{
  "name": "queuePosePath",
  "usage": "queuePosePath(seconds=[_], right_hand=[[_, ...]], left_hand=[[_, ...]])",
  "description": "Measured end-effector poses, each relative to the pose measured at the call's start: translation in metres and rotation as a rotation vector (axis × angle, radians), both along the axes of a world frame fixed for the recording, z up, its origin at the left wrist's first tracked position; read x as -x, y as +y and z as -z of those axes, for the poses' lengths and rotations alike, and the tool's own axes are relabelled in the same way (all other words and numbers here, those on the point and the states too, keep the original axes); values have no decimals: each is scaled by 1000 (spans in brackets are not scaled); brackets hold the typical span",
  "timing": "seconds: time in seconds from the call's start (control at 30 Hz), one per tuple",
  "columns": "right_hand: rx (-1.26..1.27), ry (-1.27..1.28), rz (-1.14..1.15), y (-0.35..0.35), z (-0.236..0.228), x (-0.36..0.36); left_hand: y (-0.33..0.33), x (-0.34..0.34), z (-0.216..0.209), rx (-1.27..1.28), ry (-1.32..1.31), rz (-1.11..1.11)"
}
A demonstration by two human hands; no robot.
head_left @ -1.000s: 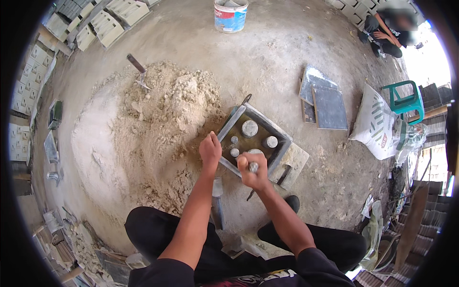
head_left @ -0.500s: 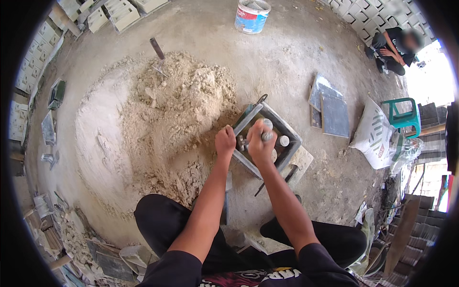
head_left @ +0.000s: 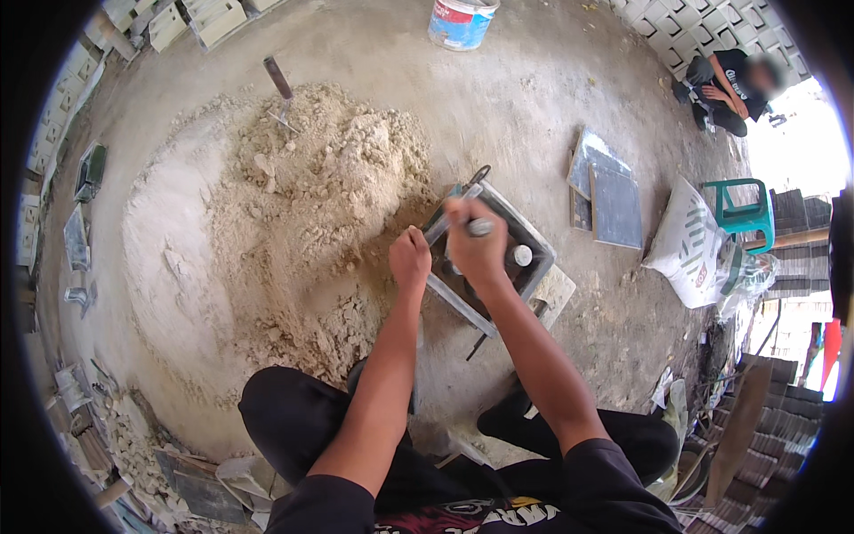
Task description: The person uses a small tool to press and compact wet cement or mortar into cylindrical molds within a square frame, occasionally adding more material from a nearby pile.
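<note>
Hands meet over a square grey metal mould (head_left: 534, 267) that sits on the bare concrete floor (head_left: 534, 116), straight ahead of us as we crouch and look down. Our left hand (head_left: 410, 258) is clenched on the mould's near left rim, with the knuckles toward us. Our right hand (head_left: 476, 245) is closed around a short grey rod-like tool (head_left: 481, 228), whose rounded end pokes out to the right of the fist; the hand hovers directly above the mould's dark inside and hides much of it. We cannot tell whether the tool touches anything inside the mould. Just to the right of this hand, inside the mould, we see a small pale round piece (head_left: 523, 255). A thin metal handle (head_left: 479, 175) rises from the mould's far corner. The mould rests partly on a flat pale slab (head_left: 556, 294) that shows at its right side. Touching the mould's left side is a big heap of pale sandy mix (head_left: 302, 205) that spreads across the floor, with a trowel (head_left: 280, 89) stuck upright near its far edge. Farther off, beyond the heap, stands a blue and white bucket (head_left: 458, 20). To the right of the mould, well apart from it, lie two dark flat plates (head_left: 609, 200), and beyond them a white sack (head_left: 689, 245) leans beside a green plastic stool (head_left: 743, 209). Another person (head_left: 725, 80) in dark clothes sits on the floor in the far right corner. Stacked pale patterned blocks (head_left: 200, 18) line the upper left edge.
</note>
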State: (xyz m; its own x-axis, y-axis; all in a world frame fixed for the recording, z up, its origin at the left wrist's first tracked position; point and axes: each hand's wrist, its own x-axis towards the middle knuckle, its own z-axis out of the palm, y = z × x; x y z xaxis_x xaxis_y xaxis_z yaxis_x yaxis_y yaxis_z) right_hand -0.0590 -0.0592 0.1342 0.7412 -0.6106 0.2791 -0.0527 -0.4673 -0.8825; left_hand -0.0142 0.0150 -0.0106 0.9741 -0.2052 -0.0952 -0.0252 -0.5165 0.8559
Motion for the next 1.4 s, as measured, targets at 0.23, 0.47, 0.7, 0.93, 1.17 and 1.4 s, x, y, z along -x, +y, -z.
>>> queuePosePath(seconds=[0.23, 0.47, 0.7, 0.93, 1.17, 1.4], right_hand=[[-232, -113, 196, -11, -4, -18], [-389, -128, 150, 0, -19, -8], [-396, -53, 89, 4, -25, -4], [-342, 11, -94, -5, -22, 28], [-442, -134, -55, -11, 5, 34], [-415, -40, -120, -9, 7, 25]], left_hand=[[1, -6, 7, 26, -54, 29], [5, -5, 5, 38, -72, -5], [6, -10, 7, 82, -44, -8], [8, -3, 4, 102, 67, -16], [3, -3, -9, 84, 99, -9], [-5, -1, 1, 138, 6, -25]])
